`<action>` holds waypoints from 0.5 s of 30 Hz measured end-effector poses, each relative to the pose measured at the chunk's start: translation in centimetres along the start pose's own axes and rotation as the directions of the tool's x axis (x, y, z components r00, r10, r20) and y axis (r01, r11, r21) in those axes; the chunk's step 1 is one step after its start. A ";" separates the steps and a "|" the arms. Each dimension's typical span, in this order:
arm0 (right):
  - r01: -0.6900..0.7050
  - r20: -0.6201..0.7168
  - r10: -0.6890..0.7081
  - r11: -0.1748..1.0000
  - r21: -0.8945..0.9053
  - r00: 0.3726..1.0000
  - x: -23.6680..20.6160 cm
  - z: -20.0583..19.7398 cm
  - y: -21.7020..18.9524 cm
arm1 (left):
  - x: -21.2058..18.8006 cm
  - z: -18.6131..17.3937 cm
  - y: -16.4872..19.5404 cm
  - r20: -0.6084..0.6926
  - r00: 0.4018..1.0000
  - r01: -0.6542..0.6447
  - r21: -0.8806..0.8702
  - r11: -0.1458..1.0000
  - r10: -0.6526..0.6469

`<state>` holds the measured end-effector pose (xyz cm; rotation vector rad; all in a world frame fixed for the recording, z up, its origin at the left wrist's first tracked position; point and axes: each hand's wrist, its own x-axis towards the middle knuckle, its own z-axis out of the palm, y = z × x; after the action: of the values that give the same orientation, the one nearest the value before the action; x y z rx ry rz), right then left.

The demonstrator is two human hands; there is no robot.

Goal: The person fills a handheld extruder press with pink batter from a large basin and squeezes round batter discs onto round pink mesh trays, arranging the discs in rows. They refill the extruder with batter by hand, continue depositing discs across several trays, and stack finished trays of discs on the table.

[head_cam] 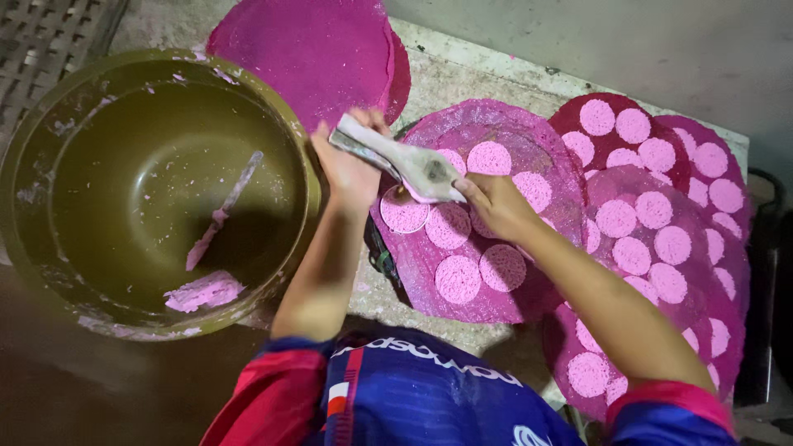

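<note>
The left hand (351, 169) grips the handle end of a pale, batter-smeared ladle (405, 161), while the right hand (496, 202) steadies its bowl over a magenta round mat (496, 293) dotted with pink discs (458, 279). More disc-covered mats (661, 239) overlap toward the worktop's right edge. At the left edge sits a big olive basin (157, 190) holding pink batter (205, 291) and a smeared stick (225, 206).

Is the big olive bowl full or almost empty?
Almost empty. The bowl shows bare inner wall, with one small lump of pink paste at the bottom and a smeared stick inside.
</note>
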<state>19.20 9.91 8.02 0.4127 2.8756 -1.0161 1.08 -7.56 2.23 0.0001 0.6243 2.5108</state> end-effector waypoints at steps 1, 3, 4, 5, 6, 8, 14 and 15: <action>0.026 0.005 -0.026 0.997 0.074 1.000 -0.4 0.1 0.4 | -1.0 -0.8 -0.3 -0.019 1.000 0.010 0.154 0.988 -0.007; 0.053 -0.027 -0.050 0.994 0.099 0.998 -1.1 0.4 1.3 | -2.7 -2.5 -1.7 -0.141 0.978 0.206 0.531 0.822 -0.155; 0.064 -0.041 -0.060 0.992 0.112 0.997 -1.4 0.7 1.7 | -2.9 -3.4 -2.2 -0.145 0.951 0.308 0.557 0.771 -0.275; 0.019 -0.045 -0.013 0.992 0.126 0.999 -1.5 1.0 2.1 | -3.2 -4.4 -2.6 -0.156 0.907 0.405 0.581 0.706 -0.392; -0.028 -0.047 0.035 0.990 0.142 0.998 -1.6 1.4 2.6 | -3.6 -5.3 -2.9 -0.169 0.847 0.493 0.602 0.628 -0.504; -0.029 -0.102 0.046 0.987 0.159 0.994 -1.7 2.3 3.4 | -4.7 -6.4 -3.0 -0.168 0.927 0.350 0.714 0.606 -0.337; 0.047 -0.288 0.034 0.961 0.271 0.957 -4.1 4.3 5.1 | -11.4 -7.5 -1.3 0.374 0.913 -0.381 0.924 0.013 0.165; 0.056 -0.321 0.045 0.952 0.300 0.946 -5.0 4.6 5.0 | -12.2 -6.9 -1.1 0.392 0.901 -0.390 0.919 -0.048 0.185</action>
<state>25.20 9.66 2.14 0.6491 2.9970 -1.5378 11.13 -15.94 -2.90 0.9604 2.4544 1.6769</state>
